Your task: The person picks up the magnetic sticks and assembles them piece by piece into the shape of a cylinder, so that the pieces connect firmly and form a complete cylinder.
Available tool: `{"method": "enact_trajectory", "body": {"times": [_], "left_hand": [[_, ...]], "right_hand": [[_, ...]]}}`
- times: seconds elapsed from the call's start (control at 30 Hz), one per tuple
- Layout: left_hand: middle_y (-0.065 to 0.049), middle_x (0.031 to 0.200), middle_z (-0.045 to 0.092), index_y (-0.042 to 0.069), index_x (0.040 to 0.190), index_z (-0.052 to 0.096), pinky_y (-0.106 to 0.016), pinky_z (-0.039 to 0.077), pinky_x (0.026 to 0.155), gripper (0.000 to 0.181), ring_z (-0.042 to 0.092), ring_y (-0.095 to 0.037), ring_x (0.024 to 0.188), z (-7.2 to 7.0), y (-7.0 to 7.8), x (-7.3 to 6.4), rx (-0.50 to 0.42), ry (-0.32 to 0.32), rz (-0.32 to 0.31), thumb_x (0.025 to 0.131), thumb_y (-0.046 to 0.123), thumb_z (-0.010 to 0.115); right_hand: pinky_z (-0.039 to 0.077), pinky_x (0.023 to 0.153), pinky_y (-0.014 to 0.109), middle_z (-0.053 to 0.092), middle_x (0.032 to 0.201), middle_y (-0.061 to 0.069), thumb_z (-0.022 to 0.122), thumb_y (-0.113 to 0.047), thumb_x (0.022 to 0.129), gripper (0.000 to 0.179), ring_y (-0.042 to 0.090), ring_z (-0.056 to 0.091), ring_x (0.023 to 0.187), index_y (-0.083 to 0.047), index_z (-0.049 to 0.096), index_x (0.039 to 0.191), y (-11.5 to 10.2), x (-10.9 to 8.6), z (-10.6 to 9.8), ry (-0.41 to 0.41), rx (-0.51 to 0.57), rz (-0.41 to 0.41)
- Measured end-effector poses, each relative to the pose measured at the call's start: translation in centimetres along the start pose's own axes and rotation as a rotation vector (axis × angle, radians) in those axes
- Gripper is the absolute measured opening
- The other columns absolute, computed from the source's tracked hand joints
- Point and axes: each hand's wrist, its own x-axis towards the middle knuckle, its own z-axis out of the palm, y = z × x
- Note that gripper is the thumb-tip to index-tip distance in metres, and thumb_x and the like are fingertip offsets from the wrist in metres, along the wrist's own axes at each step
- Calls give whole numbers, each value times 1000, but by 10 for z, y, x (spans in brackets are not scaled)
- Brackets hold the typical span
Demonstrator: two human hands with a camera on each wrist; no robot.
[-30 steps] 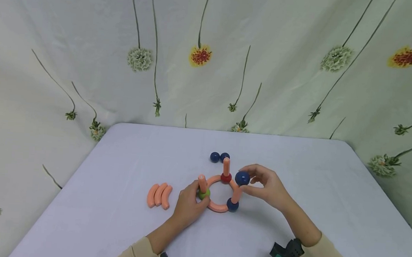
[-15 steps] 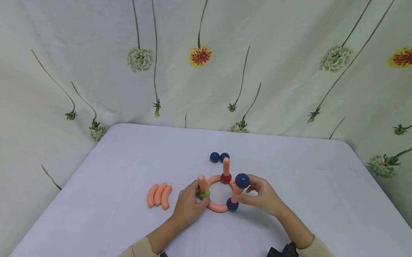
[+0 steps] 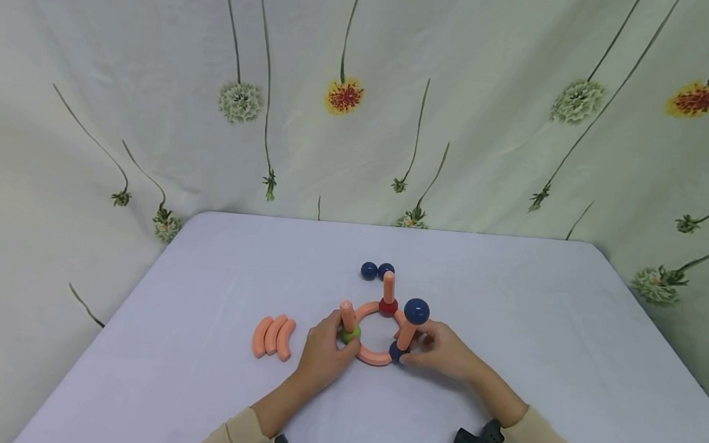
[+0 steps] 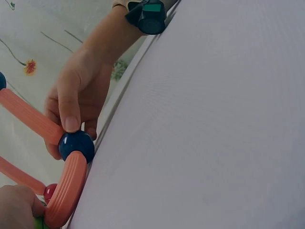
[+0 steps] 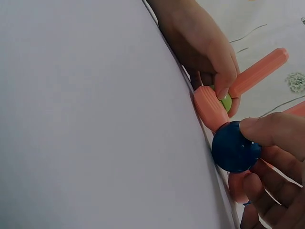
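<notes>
On the table, a ring of curved salmon-coloured sticks (image 3: 374, 359) is joined by a red ball (image 3: 388, 308), a green ball (image 3: 351, 335) and a lower dark blue ball (image 5: 235, 147). A straight salmon stick rises from each joint. Topping the stick on the right (image 3: 406, 336) is another dark blue ball (image 3: 417, 311). My left hand (image 3: 325, 352) pinches the green ball between thumb and fingers, as the right wrist view shows. With thumb and fingers about it, my right hand (image 3: 446, 353) holds the lower blue ball; its thumb presses on that ball in the left wrist view.
Several curved salmon sticks (image 3: 272, 336) lie side by side to the left of the ring. Beyond it sit two loose dark blue balls (image 3: 369, 271). The white table (image 3: 218, 260) ends at a flower-printed cloth (image 3: 488, 121).
My right hand let go of the upper blue ball, slid down along its stick, and now holds the lower blue ball. The upper ball stays on the stick. My left hand has kept still.
</notes>
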Motion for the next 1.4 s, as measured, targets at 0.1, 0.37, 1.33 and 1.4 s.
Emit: {"method": "enact_trajectory", "body": {"times": [0.1, 0.37, 1.33, 1.4], "left_hand": [[-9, 109, 65, 5, 108, 59, -47, 47, 93, 26, 59, -24, 107, 0, 0, 0, 0, 2, 2, 83, 13, 63], [-12, 117, 62, 2, 114, 59, -48, 44, 97, 32, 56, -30, 113, -1, -1, 0, -26, 15, -4, 84, 12, 64], [-15, 121, 62, -5, 129, 56, -45, 47, 94, 47, 58, -29, 115, -27, 12, -16, 98, -53, -191, 90, 20, 63], [-11, 117, 63, -3, 125, 58, -42, 49, 90, 43, 60, -25, 108, -27, 15, -18, 91, -39, -176, 87, 17, 64]], "right_hand": [[44, 75, 32, 63, 92, -3, 79, -14, 80, 35, 24, 54, 87, -6, 67, 111, 0, -1, 2, 10, -8, -1], [43, 73, 31, 65, 93, -1, 79, -11, 79, 37, 24, 54, 85, -5, 66, 114, -2, -1, 7, 29, -13, -6], [48, 67, 26, 58, 83, -4, 82, -13, 78, 24, 14, 54, 76, -14, 65, 95, -20, 1, 39, 179, -43, -31], [47, 65, 26, 58, 83, -4, 82, -13, 78, 25, 14, 54, 75, -16, 64, 94, -21, 3, 41, 200, -46, -38]]}}
